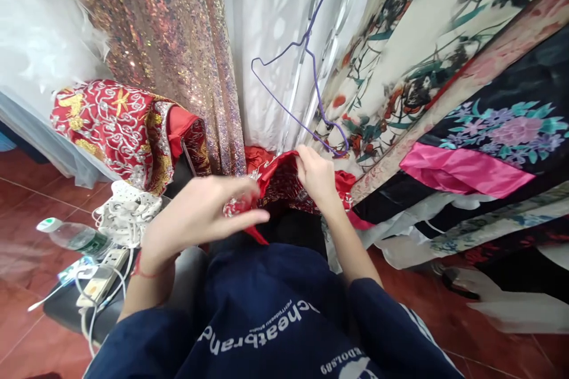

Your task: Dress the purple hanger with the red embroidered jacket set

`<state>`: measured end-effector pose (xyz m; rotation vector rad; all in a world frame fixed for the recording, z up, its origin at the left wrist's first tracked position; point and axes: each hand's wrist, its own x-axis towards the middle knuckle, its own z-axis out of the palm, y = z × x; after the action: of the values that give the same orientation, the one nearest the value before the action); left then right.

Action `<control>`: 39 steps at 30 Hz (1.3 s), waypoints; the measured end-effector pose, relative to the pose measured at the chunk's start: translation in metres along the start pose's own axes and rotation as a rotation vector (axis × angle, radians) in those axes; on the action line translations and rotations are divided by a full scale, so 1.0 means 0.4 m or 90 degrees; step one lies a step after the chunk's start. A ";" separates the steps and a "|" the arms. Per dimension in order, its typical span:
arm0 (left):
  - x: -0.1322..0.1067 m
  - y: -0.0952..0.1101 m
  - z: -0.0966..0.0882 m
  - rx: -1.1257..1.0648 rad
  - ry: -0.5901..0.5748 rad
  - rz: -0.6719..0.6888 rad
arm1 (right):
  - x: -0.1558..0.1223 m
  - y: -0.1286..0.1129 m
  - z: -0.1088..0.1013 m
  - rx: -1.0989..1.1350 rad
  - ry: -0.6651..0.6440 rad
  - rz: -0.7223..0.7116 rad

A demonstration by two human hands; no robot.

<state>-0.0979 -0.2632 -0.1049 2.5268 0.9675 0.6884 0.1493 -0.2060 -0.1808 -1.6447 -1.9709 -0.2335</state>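
Note:
A red garment [282,172] with silver and gold embroidery lies bunched over my lap. My right hand [315,174] pinches its upper edge and lifts it a little. Over the garment's left part hovers my left hand [208,210], thumb and fingers apart and slightly blurred; whether it touches the cloth I cannot tell. A purple hanger [306,41] hangs just beyond the garment with nothing on it. Another red embroidered cloth [113,124] with gold and silver patterns is draped to the left of my hands.
A sequined fabric [178,41] and a white curtain [258,71] hang ahead. Printed clothes [409,53] and a black floral garment [502,124] hang at the right. At left sit a plastic bottle [77,237], a power strip [102,278] with cables and a white dotted bundle [128,210].

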 end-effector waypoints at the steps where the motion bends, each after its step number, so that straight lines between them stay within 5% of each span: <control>1: 0.035 0.001 0.006 0.015 0.109 -0.003 | 0.017 -0.017 -0.010 0.001 -0.002 0.000; 3: 0.121 -0.020 0.029 0.062 0.207 -0.012 | 0.049 -0.049 -0.032 0.016 0.006 0.003; 9: 0.322 -0.133 0.061 0.115 0.148 -0.183 | 0.062 -0.046 -0.106 0.124 0.004 0.012; 12: 0.358 -0.207 0.016 0.014 0.194 -0.170 | 0.030 0.024 -0.129 0.294 -0.261 0.031; 14: 0.374 -0.250 -0.023 -0.097 0.238 -0.128 | 0.015 0.068 -0.117 0.512 -0.452 -0.053; 15: 0.380 -0.264 -0.043 -0.156 0.251 -0.106 | 0.012 0.084 -0.101 0.610 -0.478 -0.094; 17: 0.387 -0.270 -0.079 -0.249 0.252 -0.081 | 0.016 0.102 -0.053 0.698 -0.368 -0.103; 20: 0.381 -0.233 -0.128 -0.304 0.245 -0.095 | 0.035 0.094 0.031 0.629 -0.143 -0.048; 26: 0.392 -0.131 -0.235 -0.376 0.381 -0.209 | 0.010 -0.030 0.170 0.546 -0.156 -0.128; 31: 0.425 -0.087 -0.366 -0.440 0.494 -0.196 | -0.021 -0.179 0.320 0.311 -0.077 0.083; 34: 0.408 -0.105 -0.451 -0.337 0.514 -0.193 | 0.008 -0.189 0.386 0.254 -0.055 0.115; 39: 0.285 -0.208 -0.543 0.072 0.448 -0.163 | 0.111 -0.082 0.394 0.234 0.021 0.101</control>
<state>-0.1872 -0.0942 0.0697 2.1988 1.5514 1.5192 0.0663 -0.1020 -0.2816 -1.5303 -1.7247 0.1540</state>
